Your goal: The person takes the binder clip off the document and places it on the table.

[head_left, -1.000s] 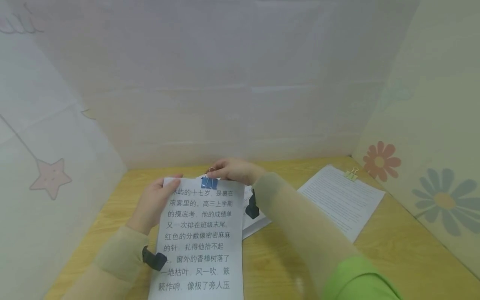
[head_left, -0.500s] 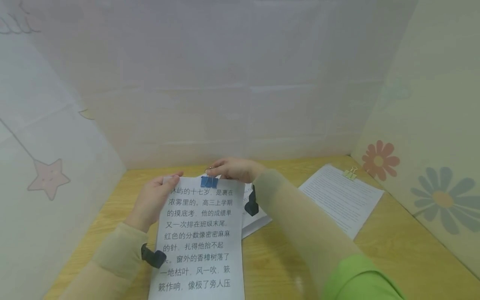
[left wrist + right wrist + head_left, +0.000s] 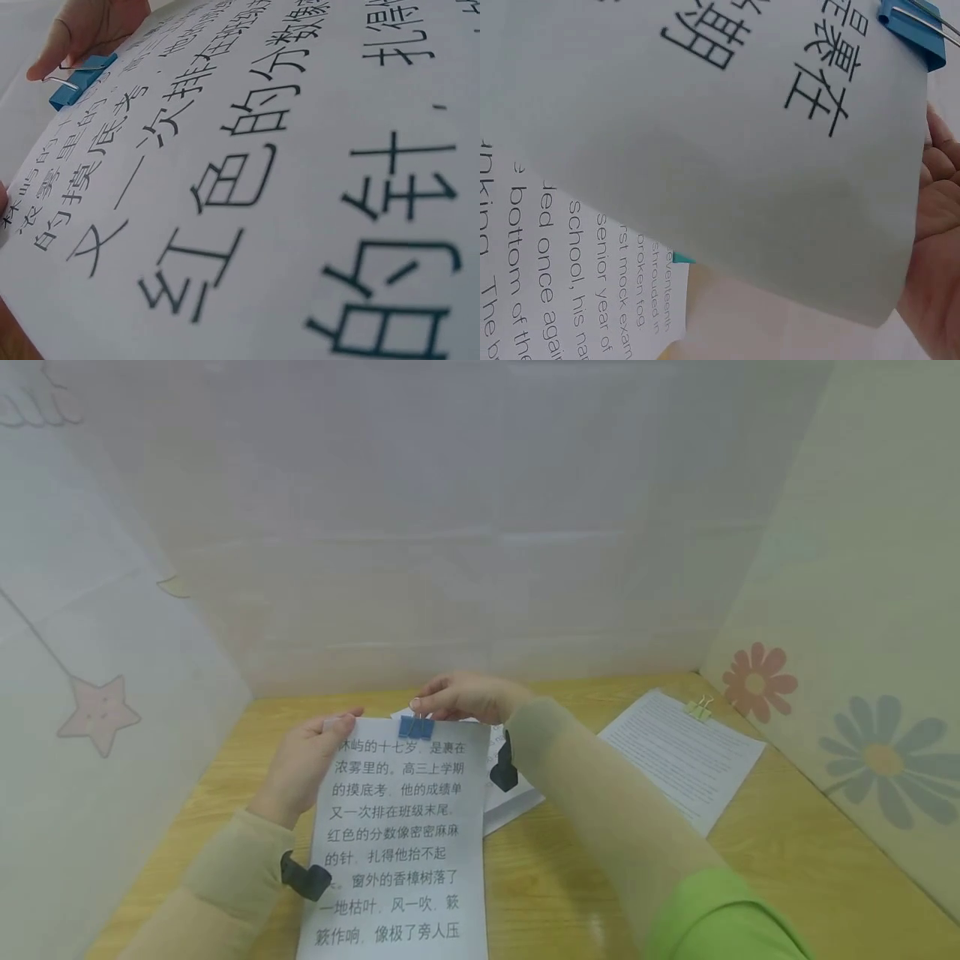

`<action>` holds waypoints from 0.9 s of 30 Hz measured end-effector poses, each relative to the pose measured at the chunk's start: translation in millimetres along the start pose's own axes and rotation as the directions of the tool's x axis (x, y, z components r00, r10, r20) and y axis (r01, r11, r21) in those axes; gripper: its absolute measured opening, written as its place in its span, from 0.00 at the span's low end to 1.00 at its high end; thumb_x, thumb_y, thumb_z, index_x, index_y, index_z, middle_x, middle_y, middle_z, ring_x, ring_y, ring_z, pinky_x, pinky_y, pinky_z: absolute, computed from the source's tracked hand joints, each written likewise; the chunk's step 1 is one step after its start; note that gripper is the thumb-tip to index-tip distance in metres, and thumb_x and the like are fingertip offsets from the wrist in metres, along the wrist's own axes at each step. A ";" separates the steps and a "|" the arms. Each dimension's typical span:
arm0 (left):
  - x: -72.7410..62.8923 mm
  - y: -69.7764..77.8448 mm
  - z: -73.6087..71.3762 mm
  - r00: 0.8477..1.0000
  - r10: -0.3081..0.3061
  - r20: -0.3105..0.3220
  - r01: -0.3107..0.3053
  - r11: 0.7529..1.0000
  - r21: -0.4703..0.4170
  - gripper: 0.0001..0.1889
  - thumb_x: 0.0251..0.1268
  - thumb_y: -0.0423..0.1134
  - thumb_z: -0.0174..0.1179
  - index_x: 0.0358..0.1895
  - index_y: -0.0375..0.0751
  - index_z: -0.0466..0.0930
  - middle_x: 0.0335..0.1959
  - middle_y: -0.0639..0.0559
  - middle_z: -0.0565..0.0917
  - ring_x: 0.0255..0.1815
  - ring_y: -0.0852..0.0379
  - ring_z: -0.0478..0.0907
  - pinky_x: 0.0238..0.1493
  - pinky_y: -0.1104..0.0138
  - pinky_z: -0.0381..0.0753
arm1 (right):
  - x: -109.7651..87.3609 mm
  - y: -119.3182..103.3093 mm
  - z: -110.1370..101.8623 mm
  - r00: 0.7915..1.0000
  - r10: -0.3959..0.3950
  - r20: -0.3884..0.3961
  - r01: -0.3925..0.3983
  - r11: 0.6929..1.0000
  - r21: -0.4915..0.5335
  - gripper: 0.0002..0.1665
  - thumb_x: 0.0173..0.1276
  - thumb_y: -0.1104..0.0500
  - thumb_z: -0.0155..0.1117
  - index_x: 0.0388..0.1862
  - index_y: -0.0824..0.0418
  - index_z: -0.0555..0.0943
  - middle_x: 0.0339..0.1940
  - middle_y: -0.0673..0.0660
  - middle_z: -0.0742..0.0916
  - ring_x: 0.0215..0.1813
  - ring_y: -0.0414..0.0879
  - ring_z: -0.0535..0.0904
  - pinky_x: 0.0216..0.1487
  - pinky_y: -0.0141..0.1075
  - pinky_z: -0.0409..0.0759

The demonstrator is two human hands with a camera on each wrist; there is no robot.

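Note:
A sheet of paper point(image 3: 397, 839) with large printed Chinese characters stands tilted towards me; whether more sheets lie behind it is hidden. My left hand point(image 3: 300, 768) holds its upper left corner, thumb in front and fingers behind. A blue binder clip point(image 3: 415, 727) sits on the top edge. Thumb and fingers of my right hand point(image 3: 472, 697) pinch the clip's wire handles from above. In the left wrist view, the thumb touches a wire loop of the clip point(image 3: 82, 81). The right wrist view shows the clip point(image 3: 916, 34) at the edge and the palm beyond the paper.
Behind the held paper lies another stack with English print point(image 3: 577, 277), partly covered. Farther right on the wooden table point(image 3: 570, 877) lies a printed sheet point(image 3: 690, 760) with a yellowish binder clip point(image 3: 700, 710). Patterned cloth walls point(image 3: 487, 568) enclose the table's back and sides.
My right thumb and fingers have shifted slightly on the clip's handles. The clip and the paper's top edge have moved a little. My left hand keeps its hold on the corner.

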State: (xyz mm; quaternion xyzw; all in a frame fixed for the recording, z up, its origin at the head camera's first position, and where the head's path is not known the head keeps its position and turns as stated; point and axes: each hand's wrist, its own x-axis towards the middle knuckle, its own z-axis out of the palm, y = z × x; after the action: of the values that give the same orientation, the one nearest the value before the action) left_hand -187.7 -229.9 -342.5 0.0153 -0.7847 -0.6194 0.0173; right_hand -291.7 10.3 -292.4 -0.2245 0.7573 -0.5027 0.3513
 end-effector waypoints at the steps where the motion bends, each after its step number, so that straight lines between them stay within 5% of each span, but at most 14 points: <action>1: 0.2 -0.5 -0.4 1.000 -0.004 0.000 0.004 1.000 -0.006 0.28 0.68 0.58 0.54 0.53 0.35 0.79 0.69 0.57 0.70 0.54 0.56 0.79 0.43 0.62 0.83 | 0.1 0.0 0.5 1.000 -0.004 -0.003 0.004 1.000 0.010 0.34 0.64 0.52 0.67 0.66 0.62 0.69 0.47 0.60 0.85 0.49 0.52 0.82 0.51 0.42 0.79; 15: -1.3 -2.4 -0.3 1.000 -0.005 0.002 0.005 0.995 -0.102 0.28 0.66 0.57 0.56 0.54 0.33 0.78 0.68 0.53 0.71 0.46 0.57 0.84 0.43 0.61 0.83 | 1.8 0.2 3.0 0.999 -0.037 -0.019 0.037 0.999 0.015 0.29 0.63 0.52 0.68 0.61 0.61 0.74 0.46 0.60 0.85 0.48 0.52 0.82 0.51 0.41 0.79; 27: -1.9 -3.4 -1.0 1.000 0.004 0.018 -0.002 0.993 -0.117 0.30 0.66 0.59 0.55 0.55 0.34 0.78 0.62 0.51 0.77 0.43 0.53 0.85 0.42 0.59 0.84 | 4.0 5.6 10.0 0.987 -0.121 -0.109 0.122 0.992 0.010 0.21 0.66 0.55 0.66 0.54 0.65 0.79 0.40 0.56 0.84 0.48 0.51 0.79 0.56 0.44 0.74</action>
State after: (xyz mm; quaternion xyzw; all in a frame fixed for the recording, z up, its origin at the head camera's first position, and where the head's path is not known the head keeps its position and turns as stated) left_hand -185.7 -231.6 -345.6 0.0077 -0.7472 -0.6644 0.0120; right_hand -286.7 3.8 -301.2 -0.2399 0.7559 -0.5408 0.2804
